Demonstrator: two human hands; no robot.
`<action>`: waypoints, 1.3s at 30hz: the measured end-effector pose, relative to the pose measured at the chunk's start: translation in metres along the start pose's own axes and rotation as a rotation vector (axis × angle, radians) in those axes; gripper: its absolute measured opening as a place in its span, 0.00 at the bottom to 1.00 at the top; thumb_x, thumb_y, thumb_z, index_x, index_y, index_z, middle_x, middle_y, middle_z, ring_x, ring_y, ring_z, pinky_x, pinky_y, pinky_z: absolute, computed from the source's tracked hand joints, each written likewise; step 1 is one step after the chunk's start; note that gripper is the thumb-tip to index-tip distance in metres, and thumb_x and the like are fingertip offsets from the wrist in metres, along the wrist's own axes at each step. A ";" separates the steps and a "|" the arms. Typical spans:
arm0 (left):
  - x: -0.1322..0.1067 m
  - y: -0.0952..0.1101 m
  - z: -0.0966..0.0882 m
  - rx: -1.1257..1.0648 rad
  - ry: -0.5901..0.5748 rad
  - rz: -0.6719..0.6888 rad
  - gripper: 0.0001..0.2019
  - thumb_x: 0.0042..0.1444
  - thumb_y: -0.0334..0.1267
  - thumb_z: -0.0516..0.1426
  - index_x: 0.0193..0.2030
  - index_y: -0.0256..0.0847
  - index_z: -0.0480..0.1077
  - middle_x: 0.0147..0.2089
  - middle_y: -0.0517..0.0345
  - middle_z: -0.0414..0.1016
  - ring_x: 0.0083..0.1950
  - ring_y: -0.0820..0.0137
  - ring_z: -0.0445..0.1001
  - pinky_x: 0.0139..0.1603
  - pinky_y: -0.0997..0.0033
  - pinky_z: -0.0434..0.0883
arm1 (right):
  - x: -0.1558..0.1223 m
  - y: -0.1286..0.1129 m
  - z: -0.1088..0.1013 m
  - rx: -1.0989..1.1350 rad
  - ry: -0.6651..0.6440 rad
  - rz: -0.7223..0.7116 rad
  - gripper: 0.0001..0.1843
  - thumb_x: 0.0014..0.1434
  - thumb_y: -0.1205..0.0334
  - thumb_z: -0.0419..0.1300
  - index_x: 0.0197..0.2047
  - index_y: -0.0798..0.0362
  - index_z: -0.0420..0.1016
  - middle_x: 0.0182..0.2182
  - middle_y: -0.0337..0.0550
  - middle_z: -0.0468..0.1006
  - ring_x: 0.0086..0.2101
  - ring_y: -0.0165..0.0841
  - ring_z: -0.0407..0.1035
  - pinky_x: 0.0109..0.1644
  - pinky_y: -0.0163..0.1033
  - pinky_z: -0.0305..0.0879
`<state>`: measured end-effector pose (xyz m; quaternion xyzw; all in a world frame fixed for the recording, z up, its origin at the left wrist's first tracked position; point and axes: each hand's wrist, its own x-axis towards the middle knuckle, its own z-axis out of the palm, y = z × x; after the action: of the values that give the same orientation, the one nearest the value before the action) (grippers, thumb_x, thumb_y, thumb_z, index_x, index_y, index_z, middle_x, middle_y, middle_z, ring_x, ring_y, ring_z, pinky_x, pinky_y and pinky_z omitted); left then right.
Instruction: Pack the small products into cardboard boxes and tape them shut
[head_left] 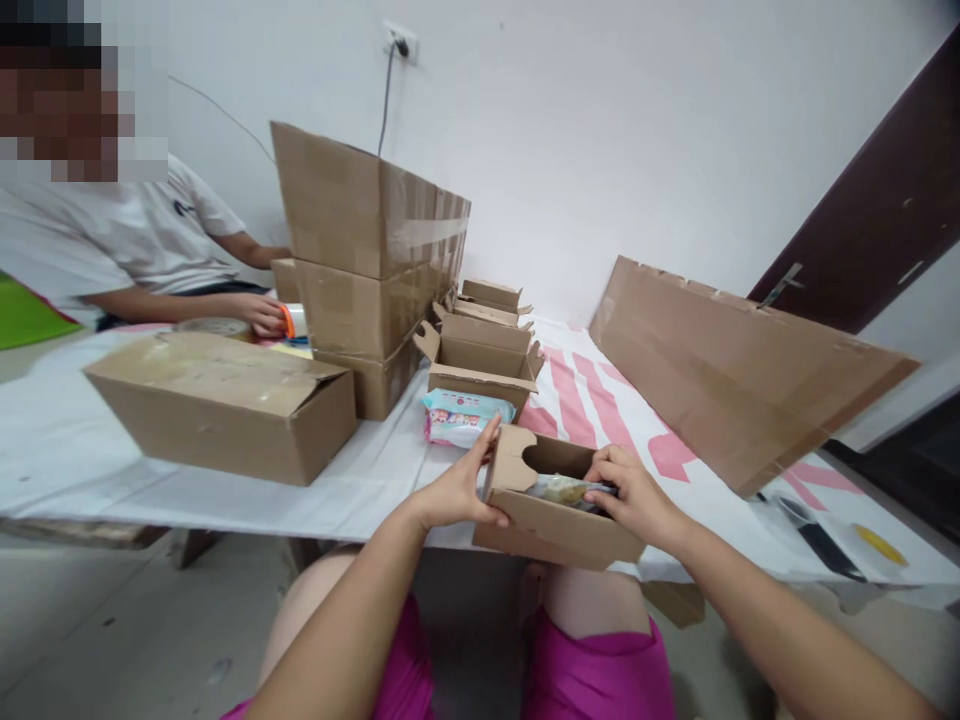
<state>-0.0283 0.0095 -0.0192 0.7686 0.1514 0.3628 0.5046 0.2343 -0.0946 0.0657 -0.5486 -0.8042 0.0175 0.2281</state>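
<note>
A small open cardboard box (551, 530) sits at the near edge of the white-covered table (67, 450). My left hand (457, 490) grips the box's left end flap, thumb in front and fingers behind. My right hand (634, 495) rests over the box's right side, its fingers curled on a plastic-wrapped packet (566, 489) lying inside. A pink and blue wet-wipe pack (465, 415) lies on the table just behind my left hand.
A row of open small boxes (480, 355) runs back from the wipes. Stacked large cartons (367, 260) and a closed box (225, 400) stand left. Another person in a white shirt (112, 240) sits far left by a tape roll (214, 327). Flat cardboard (735, 370) leans right.
</note>
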 end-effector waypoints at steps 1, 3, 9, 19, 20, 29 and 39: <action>0.000 0.001 0.001 -0.017 0.015 0.012 0.69 0.35 0.48 0.71 0.70 0.48 0.21 0.72 0.40 0.42 0.71 0.52 0.50 0.70 0.47 0.46 | -0.003 -0.001 0.000 0.030 0.058 -0.036 0.03 0.56 0.65 0.60 0.32 0.50 0.74 0.36 0.45 0.73 0.40 0.38 0.68 0.45 0.45 0.65; -0.002 0.003 0.003 -0.036 0.039 0.020 0.69 0.35 0.47 0.71 0.70 0.48 0.22 0.72 0.40 0.44 0.70 0.52 0.52 0.70 0.47 0.46 | -0.010 -0.003 -0.001 0.096 0.176 -0.090 0.05 0.60 0.64 0.56 0.33 0.50 0.73 0.38 0.46 0.74 0.42 0.38 0.69 0.47 0.46 0.65; -0.011 0.010 -0.010 -0.063 0.095 -0.003 0.68 0.34 0.48 0.71 0.71 0.50 0.25 0.72 0.41 0.44 0.71 0.51 0.50 0.70 0.45 0.45 | -0.025 0.003 -0.022 0.142 0.574 0.093 0.06 0.60 0.57 0.57 0.37 0.50 0.71 0.35 0.43 0.77 0.36 0.35 0.71 0.40 0.41 0.67; -0.044 0.018 -0.051 0.001 0.282 -0.019 0.63 0.38 0.50 0.69 0.71 0.51 0.27 0.73 0.42 0.41 0.71 0.49 0.47 0.69 0.43 0.45 | -0.056 0.036 -0.038 0.211 0.935 0.315 0.16 0.57 0.47 0.57 0.38 0.53 0.68 0.31 0.41 0.72 0.32 0.33 0.66 0.39 0.41 0.63; -0.049 0.019 -0.056 0.023 0.315 -0.035 0.63 0.39 0.50 0.69 0.71 0.51 0.28 0.73 0.42 0.40 0.72 0.49 0.46 0.69 0.43 0.45 | -0.060 0.039 -0.036 0.210 0.927 0.339 0.16 0.57 0.47 0.57 0.37 0.53 0.68 0.31 0.40 0.72 0.31 0.33 0.65 0.38 0.40 0.63; -0.063 0.016 -0.071 0.344 0.613 0.024 0.47 0.50 0.47 0.62 0.71 0.46 0.38 0.73 0.43 0.42 0.73 0.52 0.43 0.70 0.45 0.44 | -0.092 0.063 0.034 0.274 0.574 0.295 0.13 0.59 0.50 0.55 0.35 0.52 0.70 0.34 0.45 0.72 0.37 0.37 0.68 0.36 0.39 0.65; -0.055 0.056 0.016 0.910 1.188 0.599 0.25 0.48 0.29 0.59 0.53 0.46 0.59 0.55 0.49 0.63 0.62 0.55 0.60 0.64 0.42 0.55 | -0.116 0.076 0.094 0.517 0.527 0.524 0.38 0.47 0.45 0.65 0.56 0.54 0.59 0.50 0.54 0.72 0.48 0.43 0.69 0.50 0.49 0.67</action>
<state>-0.0628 -0.0594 0.0045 0.5854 0.3148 0.7335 -0.1418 0.2990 -0.1467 -0.0796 -0.6443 -0.5218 0.1346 0.5426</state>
